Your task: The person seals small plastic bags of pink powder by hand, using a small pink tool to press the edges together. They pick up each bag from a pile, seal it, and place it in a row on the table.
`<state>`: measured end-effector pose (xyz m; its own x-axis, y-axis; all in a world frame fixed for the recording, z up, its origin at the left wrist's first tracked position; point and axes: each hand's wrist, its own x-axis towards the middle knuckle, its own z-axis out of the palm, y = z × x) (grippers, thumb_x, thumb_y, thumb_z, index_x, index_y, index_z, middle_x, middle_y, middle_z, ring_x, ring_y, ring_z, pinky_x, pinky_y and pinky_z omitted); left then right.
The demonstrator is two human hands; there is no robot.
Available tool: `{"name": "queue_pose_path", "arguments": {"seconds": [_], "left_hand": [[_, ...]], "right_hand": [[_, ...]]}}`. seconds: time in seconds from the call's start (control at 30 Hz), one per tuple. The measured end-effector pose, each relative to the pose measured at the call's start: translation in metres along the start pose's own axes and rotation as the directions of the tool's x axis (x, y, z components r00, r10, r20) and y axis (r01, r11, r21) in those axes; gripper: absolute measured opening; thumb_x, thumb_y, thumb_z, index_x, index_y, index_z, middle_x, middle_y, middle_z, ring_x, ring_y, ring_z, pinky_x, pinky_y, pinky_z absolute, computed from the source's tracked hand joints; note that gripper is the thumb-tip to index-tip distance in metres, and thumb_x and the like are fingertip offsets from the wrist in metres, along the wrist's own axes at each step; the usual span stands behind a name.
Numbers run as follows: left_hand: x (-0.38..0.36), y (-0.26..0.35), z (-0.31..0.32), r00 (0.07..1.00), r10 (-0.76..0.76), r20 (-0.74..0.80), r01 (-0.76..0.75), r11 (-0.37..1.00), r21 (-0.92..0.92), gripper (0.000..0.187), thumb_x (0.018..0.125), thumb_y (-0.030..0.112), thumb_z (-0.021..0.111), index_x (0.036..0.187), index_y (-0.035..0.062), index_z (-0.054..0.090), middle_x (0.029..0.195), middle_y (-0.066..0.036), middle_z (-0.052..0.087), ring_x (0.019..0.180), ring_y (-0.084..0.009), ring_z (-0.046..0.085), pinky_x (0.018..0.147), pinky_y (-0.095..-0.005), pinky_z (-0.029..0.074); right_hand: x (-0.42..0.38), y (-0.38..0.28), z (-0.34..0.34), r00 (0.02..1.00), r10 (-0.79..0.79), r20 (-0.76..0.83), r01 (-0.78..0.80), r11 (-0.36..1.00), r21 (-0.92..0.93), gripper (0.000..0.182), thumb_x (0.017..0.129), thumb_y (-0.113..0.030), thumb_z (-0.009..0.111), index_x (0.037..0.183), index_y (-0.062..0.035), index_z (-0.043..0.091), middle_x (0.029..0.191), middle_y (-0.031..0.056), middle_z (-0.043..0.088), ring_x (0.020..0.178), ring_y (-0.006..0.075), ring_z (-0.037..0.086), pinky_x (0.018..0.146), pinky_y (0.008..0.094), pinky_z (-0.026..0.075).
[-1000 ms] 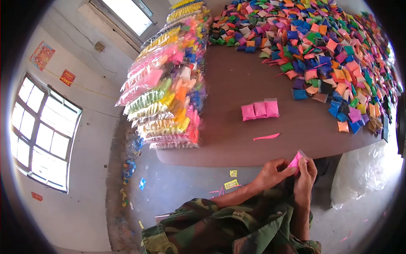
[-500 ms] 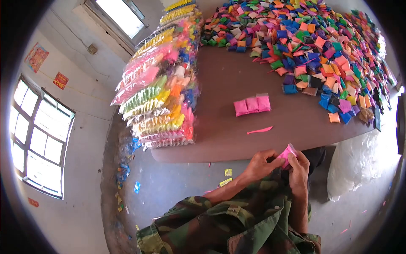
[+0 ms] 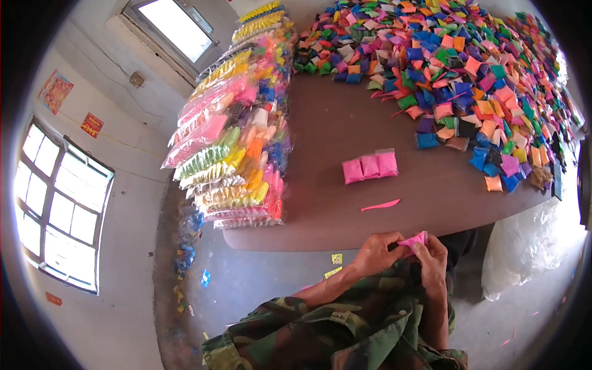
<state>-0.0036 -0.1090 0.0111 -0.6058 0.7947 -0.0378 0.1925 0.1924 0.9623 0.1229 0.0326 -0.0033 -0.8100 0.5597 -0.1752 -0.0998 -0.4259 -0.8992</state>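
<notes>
Between my two hands, just off the table's front edge, is a small pink packet (image 3: 414,239) in clear wrap. My left hand (image 3: 379,253) pinches its left end with thumb and fingers. My right hand (image 3: 431,260) grips the other end, thumb pressed on its near side. Beyond my hands, a row of three joined pink packets (image 3: 370,168) lies on the brown table (image 3: 320,135). A thin pink plastic strip, shaped like a little knife (image 3: 380,205), rests between those packets and the edge.
Tall stacks of clear-bagged coloured packets (image 3: 234,142) line the table's left side. A large heap of loose coloured packets (image 3: 444,74) covers the back and right. A big clear plastic bag (image 3: 524,246) hangs at the right below the tabletop. Wrappers (image 3: 336,259) litter the floor.
The pink packet has tilted from upright to nearly flat as both hands turned it. The view has shifted slightly, so the table sits a little lower.
</notes>
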Motion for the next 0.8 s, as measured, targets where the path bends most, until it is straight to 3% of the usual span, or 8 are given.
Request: {"name": "queue_pose_path", "arguments": {"seconds": [0.07,0.27,0.37,0.47,0.57,0.73,0.8], "left_hand": [[0.002,0.004,0.001,1.0,-0.005,-0.006,0.004,1.0,-0.017,0.021,0.096,0.016,0.081,0.107,-0.0006,0.075,0.083,-0.001,0.071,0.077,-0.0058,0.062,0.065,-0.0279,0.052],[0.007,0.009,0.012,0.996,-0.074,-0.049,0.063,0.978,-0.199,0.024,0.097,0.019,0.081,0.107,-0.0022,0.074,0.084,-0.001,0.072,0.078,-0.0067,0.063,0.066,-0.0288,0.053],[0.008,0.009,0.014,0.991,-0.133,-0.002,0.131,0.98,-0.151,0.025,0.098,0.018,0.08,0.107,-0.0039,0.073,0.084,-0.002,0.071,0.077,-0.0073,0.063,0.065,-0.0289,0.052],[0.01,0.003,0.02,0.997,-0.033,-0.07,0.028,0.998,-0.061,0.021,0.098,0.016,0.078,0.105,-0.003,0.074,0.082,-0.001,0.069,0.076,-0.0064,0.06,0.064,-0.0283,0.05],[0.013,0.005,0.014,0.999,-0.036,-0.036,0.038,0.999,0.037,0.017,0.097,0.013,0.078,0.104,-0.0015,0.074,0.081,0.0,0.068,0.074,-0.0056,0.057,0.062,-0.0279,0.047],[0.01,0.008,0.01,0.995,-0.096,0.033,0.092,0.988,0.12,0.016,0.096,0.013,0.08,0.105,0.0005,0.075,0.083,0.001,0.069,0.074,-0.0048,0.056,0.063,-0.0269,0.047],[0.01,0.029,0.015,0.982,-0.185,0.028,0.187,0.979,-0.085,0.019,0.097,0.015,0.08,0.106,-0.0007,0.075,0.083,0.0,0.07,0.073,-0.006,0.058,0.063,-0.0285,0.049]], "right_hand": [[0.004,0.002,-0.01,0.998,0.015,0.055,-0.015,1.0,-0.001,0.023,0.101,-0.015,0.073,0.115,0.0026,0.074,0.096,-0.0003,0.073,0.085,0.0078,0.064,0.077,0.0239,0.052],[0.007,0.008,-0.006,0.997,-0.042,-0.058,0.049,0.991,0.126,0.022,0.102,-0.02,0.074,0.111,0.0005,0.075,0.094,-0.001,0.073,0.084,0.0066,0.063,0.075,0.0224,0.048],[0.005,0.017,-0.012,0.994,-0.048,-0.098,0.058,0.993,0.102,0.023,0.104,-0.022,0.073,0.111,-0.0007,0.075,0.095,-0.0012,0.072,0.083,0.0068,0.063,0.073,0.0231,0.048],[0.002,0.01,-0.01,0.998,-0.002,-0.069,0.013,0.988,0.154,0.024,0.104,-0.024,0.072,0.113,-0.0011,0.074,0.095,-0.0017,0.071,0.084,0.0066,0.062,0.073,0.0231,0.048],[0.0,-0.004,-0.003,0.991,0.059,-0.123,-0.052,0.997,0.065,0.026,0.103,-0.024,0.071,0.113,-0.0009,0.074,0.095,-0.0018,0.07,0.084,0.0066,0.061,0.072,0.0239,0.048],[0.002,0.003,-0.02,1.0,0.002,0.001,-0.002,0.997,0.072,0.023,0.104,-0.023,0.071,0.11,-0.0007,0.074,0.094,-0.0006,0.07,0.084,0.0076,0.061,0.074,0.0245,0.048],[0.002,0.009,-0.018,0.999,0.009,-0.033,-0.003,0.983,0.182,0.021,0.103,-0.02,0.071,0.109,-0.0004,0.074,0.094,-0.0007,0.07,0.083,0.0073,0.06,0.074,0.0239,0.047]]}}
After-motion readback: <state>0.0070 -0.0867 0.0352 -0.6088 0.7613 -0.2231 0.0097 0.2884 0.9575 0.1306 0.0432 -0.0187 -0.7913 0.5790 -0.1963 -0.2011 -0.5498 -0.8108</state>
